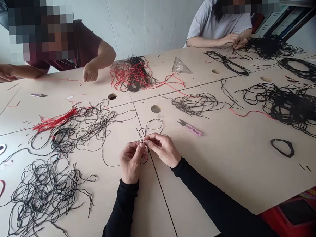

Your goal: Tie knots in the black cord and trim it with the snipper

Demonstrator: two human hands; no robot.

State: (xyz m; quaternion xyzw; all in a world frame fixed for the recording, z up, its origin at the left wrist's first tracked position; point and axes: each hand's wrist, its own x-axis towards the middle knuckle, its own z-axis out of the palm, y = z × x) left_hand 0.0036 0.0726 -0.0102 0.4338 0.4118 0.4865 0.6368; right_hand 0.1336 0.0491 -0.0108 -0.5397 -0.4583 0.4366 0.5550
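Note:
My left hand point(131, 161) and my right hand point(162, 148) meet at the middle of the table, fingertips pinched together on a thin black cord point(151, 126). The cord loops away from my fingers toward the far side and trails left across the tabletop. Both arms wear black sleeves. A pink thread snipper point(190, 127) lies just right of my right hand, untouched.
Tangles of black cord point(45, 188) lie at my left, more black cord point(289, 104) at right, red cord point(54, 121) and a red-black heap point(131, 74) farther off. A finished black loop point(282, 147) lies right. Two other people sit at the far edge. The table point(229, 171) has round holes point(155, 108).

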